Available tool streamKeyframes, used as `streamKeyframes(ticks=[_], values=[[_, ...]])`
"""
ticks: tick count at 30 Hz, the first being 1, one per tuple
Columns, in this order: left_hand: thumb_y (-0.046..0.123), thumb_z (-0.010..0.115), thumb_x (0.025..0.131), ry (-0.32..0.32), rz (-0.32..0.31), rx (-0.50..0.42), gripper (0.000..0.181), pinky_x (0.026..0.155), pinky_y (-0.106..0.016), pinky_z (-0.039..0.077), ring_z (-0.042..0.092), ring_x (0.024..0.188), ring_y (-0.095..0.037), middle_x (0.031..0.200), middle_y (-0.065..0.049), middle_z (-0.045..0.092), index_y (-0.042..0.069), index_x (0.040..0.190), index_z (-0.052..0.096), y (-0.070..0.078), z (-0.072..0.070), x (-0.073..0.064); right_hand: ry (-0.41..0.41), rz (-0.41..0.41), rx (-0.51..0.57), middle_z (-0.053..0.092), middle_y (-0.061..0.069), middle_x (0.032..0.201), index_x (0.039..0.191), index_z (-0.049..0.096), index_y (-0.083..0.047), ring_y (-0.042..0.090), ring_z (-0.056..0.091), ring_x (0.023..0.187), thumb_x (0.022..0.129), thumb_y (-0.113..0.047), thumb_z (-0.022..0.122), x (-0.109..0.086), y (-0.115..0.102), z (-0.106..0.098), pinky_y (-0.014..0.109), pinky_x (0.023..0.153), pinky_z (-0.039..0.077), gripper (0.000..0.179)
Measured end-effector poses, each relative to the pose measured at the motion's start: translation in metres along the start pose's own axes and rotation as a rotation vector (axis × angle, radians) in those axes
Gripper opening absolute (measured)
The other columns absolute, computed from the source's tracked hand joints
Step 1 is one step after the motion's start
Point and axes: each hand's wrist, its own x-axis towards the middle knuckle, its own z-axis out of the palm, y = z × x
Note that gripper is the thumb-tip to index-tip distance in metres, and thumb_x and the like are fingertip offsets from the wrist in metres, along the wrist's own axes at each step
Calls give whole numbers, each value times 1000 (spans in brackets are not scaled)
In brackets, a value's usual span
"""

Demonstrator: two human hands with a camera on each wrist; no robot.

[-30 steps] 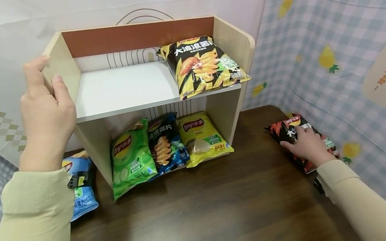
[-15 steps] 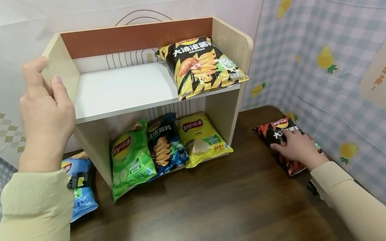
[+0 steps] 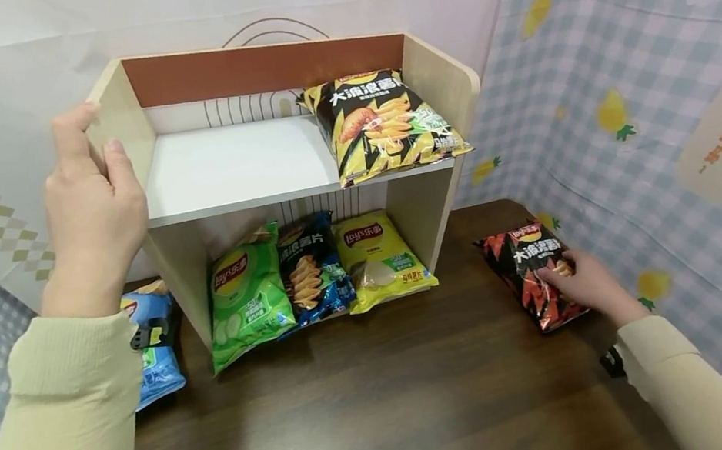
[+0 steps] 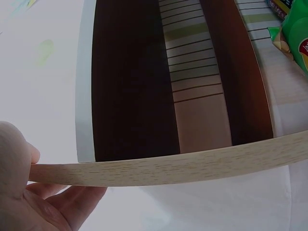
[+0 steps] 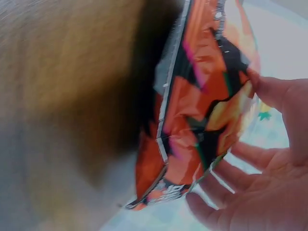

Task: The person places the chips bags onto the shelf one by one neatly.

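- At near left, the left hand is gripping the left panel of the shelf; the left wrist view is showing thumb and fingers pressing opposite faces of the wood.
- Beside that panel, outside the shelf, the blue bag is lying partly behind the sleeve.
- At right, the right hand is holding the red bag by its right side, thumb on the front, fingers spreading round the edge, the grip fairly narrow.
- The red bag is sitting at the right of the table, near the checked cloth; whether it is resting fully on the wood, I cannot tell.
- It is probably weighing little, the film looking slick, the body puffed and yielding, the chips inside likely breaking under a hard squeeze.
- The crimped ends are offering a firmer pinch; a broad, light hold across the middle would be sparing the contents.
- Farther back, the green bag, dark blue bag and yellow bag are leaning on the lower tier.
- Above them, the black bag is lying at the upper tier's right end, its bottom seam overhanging the front edge.
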Motion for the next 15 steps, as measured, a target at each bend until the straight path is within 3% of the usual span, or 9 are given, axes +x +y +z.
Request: streamKeyframes(ticks=[3,8,10,15], values=[[34,31,100,9,8,4,42,72,-54,36,55,93,-49,112,-32,58,26,141,32,0,1,0,-5,52,12,30,46,135,143,17,19,59,36,119,89,-67,48,-2,7,0,64,91,36,106],[33,31,100,11,17,17,42,67,-49,33,54,85,-48,87,-29,54,26,141,32,0,1,0,-73,105,54,23,47,138,145,8,19,60,32,122,88,-69,49,-3,16,-2,64,92,36,112],[34,31,100,8,12,14,42,68,-51,35,54,87,-48,89,-30,55,26,142,32,0,1,0,-118,126,57,20,47,140,145,6,18,60,29,124,87,-70,48,-2,18,-2,64,94,35,114],[35,31,100,6,2,9,42,75,-59,38,55,96,-50,116,-32,57,27,141,32,1,0,1,-258,197,32,16,49,140,142,5,23,60,30,124,86,-76,40,0,22,-2,62,94,37,119]])
